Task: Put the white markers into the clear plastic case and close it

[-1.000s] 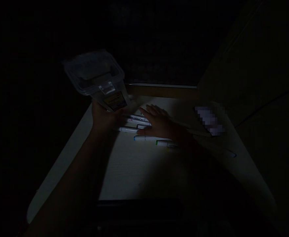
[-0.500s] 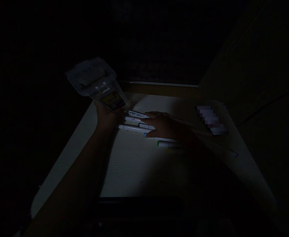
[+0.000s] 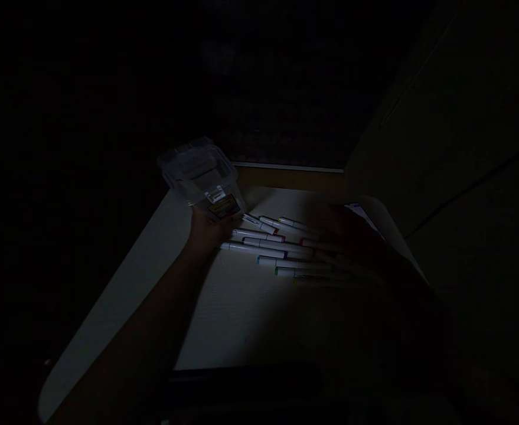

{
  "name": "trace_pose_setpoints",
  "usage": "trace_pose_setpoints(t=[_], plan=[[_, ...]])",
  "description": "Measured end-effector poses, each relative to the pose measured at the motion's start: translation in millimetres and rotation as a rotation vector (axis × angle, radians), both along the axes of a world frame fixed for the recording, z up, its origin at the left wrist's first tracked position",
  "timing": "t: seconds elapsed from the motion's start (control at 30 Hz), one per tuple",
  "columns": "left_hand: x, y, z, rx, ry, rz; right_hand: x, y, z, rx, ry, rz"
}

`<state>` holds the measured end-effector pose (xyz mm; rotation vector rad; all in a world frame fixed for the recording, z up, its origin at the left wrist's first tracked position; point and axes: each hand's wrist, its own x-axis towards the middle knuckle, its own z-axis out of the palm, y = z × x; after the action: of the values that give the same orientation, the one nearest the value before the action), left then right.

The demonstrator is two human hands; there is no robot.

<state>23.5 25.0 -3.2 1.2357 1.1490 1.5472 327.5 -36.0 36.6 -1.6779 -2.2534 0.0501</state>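
Note:
My left hand (image 3: pixel 206 231) is closed around the lower part of a clear plastic box (image 3: pixel 197 177), whose lid stands up at the back and whose front bears a dark and yellow label. Right of the box, several white markers (image 3: pixel 259 249) with coloured ends lie loosely side by side on the pale table (image 3: pixel 224 319). In deep shadow at the right, my right hand (image 3: pixel 352 233) is over the far ends of the markers, beside a phone (image 3: pixel 361 213) that it partly covers. Its fingers are too dark to make out.
A dark edge runs along the front of the table. Behind the table is a light metal strip (image 3: pixel 290 167), and a cable (image 3: pixel 467 192) hangs at the right. The room around is nearly black.
My right hand has moved right, off the markers toward the phone, uncovering more of them. The box in my left hand sits lower and more to the right in view, less tilted.

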Motion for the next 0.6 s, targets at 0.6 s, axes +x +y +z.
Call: trace_pose_setpoints(t=[0.6], plan=[[12,-4,-1.6,0.001,0.002,-0.151,-26,-31,-50.6,-0.060,-0.343,-0.019]])
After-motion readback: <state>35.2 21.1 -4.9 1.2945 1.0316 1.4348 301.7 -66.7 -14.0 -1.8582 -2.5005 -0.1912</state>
